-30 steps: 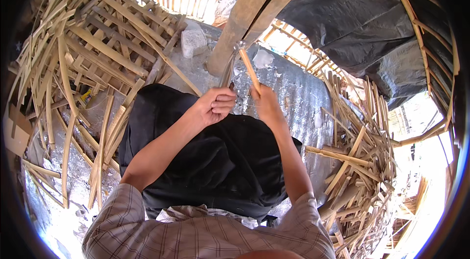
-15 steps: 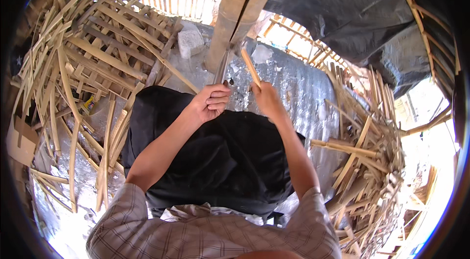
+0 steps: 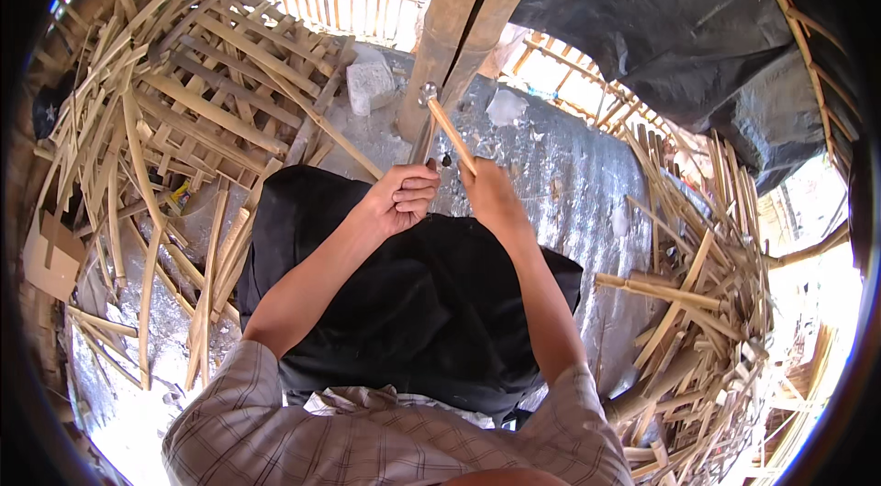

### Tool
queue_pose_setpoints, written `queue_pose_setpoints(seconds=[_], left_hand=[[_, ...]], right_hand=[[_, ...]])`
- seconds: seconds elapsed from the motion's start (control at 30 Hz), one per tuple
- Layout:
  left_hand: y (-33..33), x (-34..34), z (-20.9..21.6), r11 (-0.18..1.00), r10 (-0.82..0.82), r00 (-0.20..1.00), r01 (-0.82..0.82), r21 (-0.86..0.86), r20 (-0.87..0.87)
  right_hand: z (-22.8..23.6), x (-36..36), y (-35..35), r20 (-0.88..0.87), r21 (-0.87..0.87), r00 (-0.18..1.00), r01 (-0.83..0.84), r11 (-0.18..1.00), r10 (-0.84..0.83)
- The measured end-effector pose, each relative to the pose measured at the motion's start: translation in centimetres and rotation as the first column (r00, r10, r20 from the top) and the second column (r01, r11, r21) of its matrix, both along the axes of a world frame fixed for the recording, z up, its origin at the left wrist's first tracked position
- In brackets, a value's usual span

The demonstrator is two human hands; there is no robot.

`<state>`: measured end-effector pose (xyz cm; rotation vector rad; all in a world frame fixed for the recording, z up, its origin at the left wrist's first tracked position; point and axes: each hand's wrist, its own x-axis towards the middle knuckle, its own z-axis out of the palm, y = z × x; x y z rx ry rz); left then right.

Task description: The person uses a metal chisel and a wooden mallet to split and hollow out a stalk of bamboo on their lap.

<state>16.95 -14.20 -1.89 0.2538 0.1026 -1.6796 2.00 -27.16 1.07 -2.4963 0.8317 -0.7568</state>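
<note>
A: What's changed over the last 0.5 s?
B: Our hammer with a tan wooden handle and round shiny metal head [image 3: 450, 131] has swung left. Its head was blurred, right of the narrow shiny grey metal bar [image 3: 423, 139]; now it's sharp, over the bar's upper end.
A: Contact?
B: Can't confirm from 1 view. Head and bar overlap; could be touching, could be just in front.
A: Grips?
B: Our left hand [image 3: 406, 199] stays clenched round the bar's lower end. Our right hand [image 3: 496, 197] is wrapped round the handle's lower end.
A: Workpiece position?
B: The thick brown bamboo pole with a long dark split [image 3: 445, 27] is on end beyond our hands, past the black cloth over our lap [image 3: 404, 293]. Bar sits in front of its lower part. Can't tell if they touch.
A: Meaning?
B: We'd call it the strike end of a tapping stroke: bar held steady, hammer doing the moving. Split looks no wider, so we see no clear progress from this swing.
</note>
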Motion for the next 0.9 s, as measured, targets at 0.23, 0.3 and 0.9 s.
queue_pose_setpoints(seconds=[0.23, 0.3, 0.9], left_hand=[[1.0, -0.2, -1.0, 0.999, 0.006, 0.999, -0.005, -0.032, 0.036], [0.6, -0.4, -0.2, 0.997, -0.002, 0.999, 0.006, -0.076, 0.05], [-0.4, 3.5, -2.6, 0.97, 0.119, 0.7, -0.233, 0.068, 0.705]], right_hand=[[-3.5, -0.5, 3.4, 0.105, 0.445, 0.994, -0.052, 0.894, 0.005], [-5.7, -1.1, 3.9, 0.237, 0.52, 0.971, -0.11, 0.847, -0.02], [-5.0, -5.8, 3.0, 0.877, 0.246, 0.447, -0.734, -0.633, -0.176]])
